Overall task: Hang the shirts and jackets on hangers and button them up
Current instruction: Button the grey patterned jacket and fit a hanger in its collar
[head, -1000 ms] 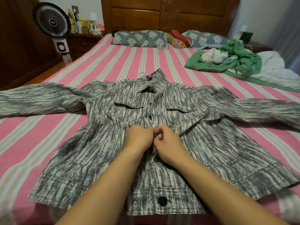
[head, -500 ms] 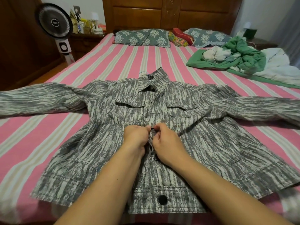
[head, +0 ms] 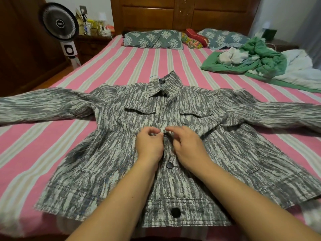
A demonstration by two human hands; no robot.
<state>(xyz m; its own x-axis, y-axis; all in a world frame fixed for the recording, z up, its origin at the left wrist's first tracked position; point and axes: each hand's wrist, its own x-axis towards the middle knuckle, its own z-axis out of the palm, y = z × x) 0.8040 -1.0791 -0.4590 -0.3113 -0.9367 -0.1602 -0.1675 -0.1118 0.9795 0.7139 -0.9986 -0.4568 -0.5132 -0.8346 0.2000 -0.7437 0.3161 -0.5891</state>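
A grey-and-white streaked jacket (head: 107,150) lies face up on the pink striped bed (head: 52,136), sleeves spread to both sides. A thin blue hanger hook (head: 154,77) pokes out at the collar. My left hand (head: 149,146) and my right hand (head: 188,148) meet at the front placket at waist height, fingers curled and pinching the fabric on either side of a dark button (head: 165,134). Below them a fastened dark button (head: 169,165) shows, and another (head: 175,212) sits on the hem band. The upper placket buttons are hard to make out.
A heap of green and white clothes (head: 251,60) lies at the bed's far right beside pale bedding (head: 298,68). Patterned pillows (head: 152,40) line the wooden headboard (head: 182,13). A standing fan (head: 59,23) and a cluttered nightstand (head: 93,30) are at the far left.
Both hands have moved a little up the placket, uncovering the fastened button they hid before. Their fingers have loosened around the button above it.
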